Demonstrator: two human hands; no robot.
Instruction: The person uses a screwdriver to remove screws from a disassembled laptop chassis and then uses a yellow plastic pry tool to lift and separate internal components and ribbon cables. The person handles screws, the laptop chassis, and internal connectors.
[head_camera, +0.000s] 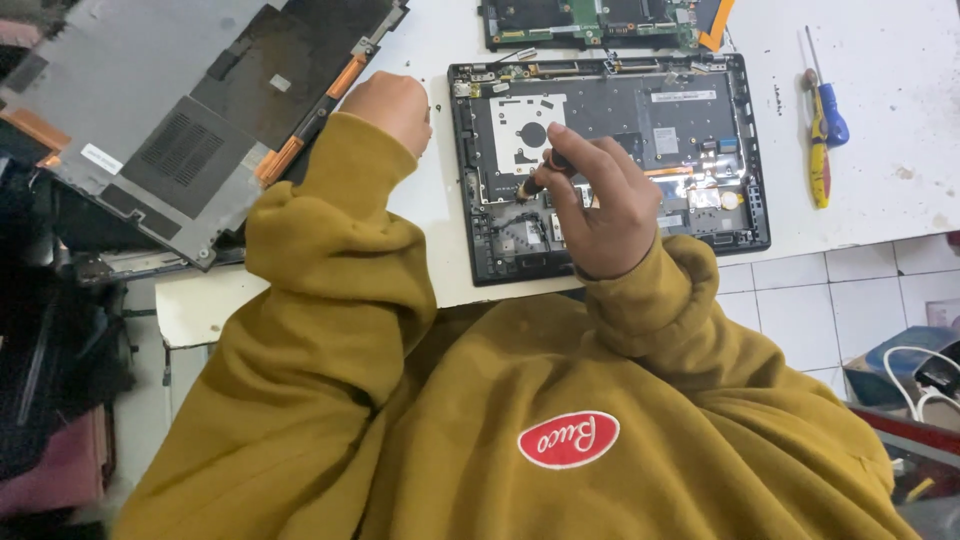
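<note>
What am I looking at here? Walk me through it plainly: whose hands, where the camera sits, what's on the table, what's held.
One picture, from a camera on the person's head, looking down over mustard-yellow sleeves.

The right hand grips a small screwdriver, its tip down on an opened black laptop base on the white table. The left hand is a closed fist resting on the table beside that base; nothing shows in it.

At the left lies a removed grey laptop cover. Above sits a green circuit board. At the right lie spare screwdrivers.
</note>
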